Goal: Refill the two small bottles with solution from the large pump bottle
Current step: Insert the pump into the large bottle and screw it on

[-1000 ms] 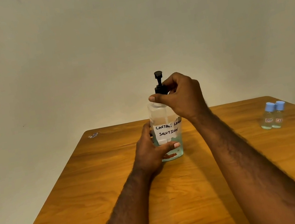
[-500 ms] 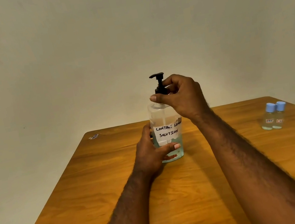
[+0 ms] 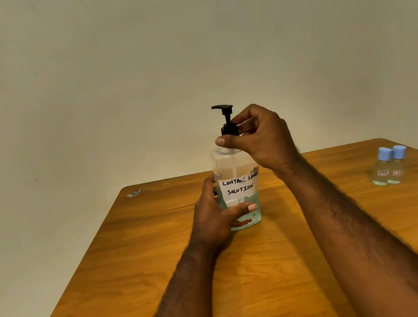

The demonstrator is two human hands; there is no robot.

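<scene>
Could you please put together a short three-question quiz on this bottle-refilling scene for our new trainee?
1. Fill in: the left hand holds the pump bottle by its body, the right hand pinches the black pump collar, and the spout points to the person's ____.
2. Choose: the two small bottles stand (A) against the pump bottle, (B) side by side near the table's right edge, (C) in the left hand.
3. True or false: the small bottles are uncapped.
Key: 1 left; 2 B; 3 false, both blue caps are on.
</scene>
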